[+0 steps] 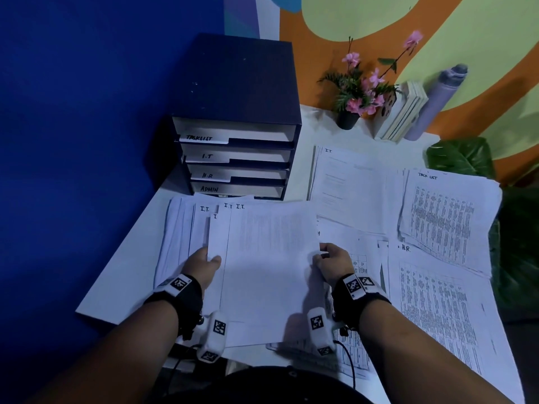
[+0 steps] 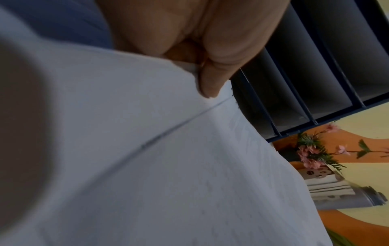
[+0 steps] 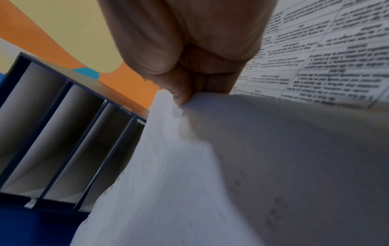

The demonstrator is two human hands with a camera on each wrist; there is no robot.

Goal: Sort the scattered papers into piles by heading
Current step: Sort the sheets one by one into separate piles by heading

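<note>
My left hand (image 1: 204,265) pinches left edge of white "I.T." paper sheaf (image 1: 268,258) — my right hand (image 1: 332,262) pinches right edge; sheaf lifted above paper-strewn white counter (image 1: 116,284).

At centre frame, the left hand (image 1: 204,265) and right hand (image 1: 332,262) pinch opposite edges of a sheaf of I.T. papers (image 1: 268,258). Upper centre stands a labelled drawer organiser (image 1: 236,153); Task List pile (image 1: 446,220) and H.R. pile (image 1: 437,310) lie right.
</note>
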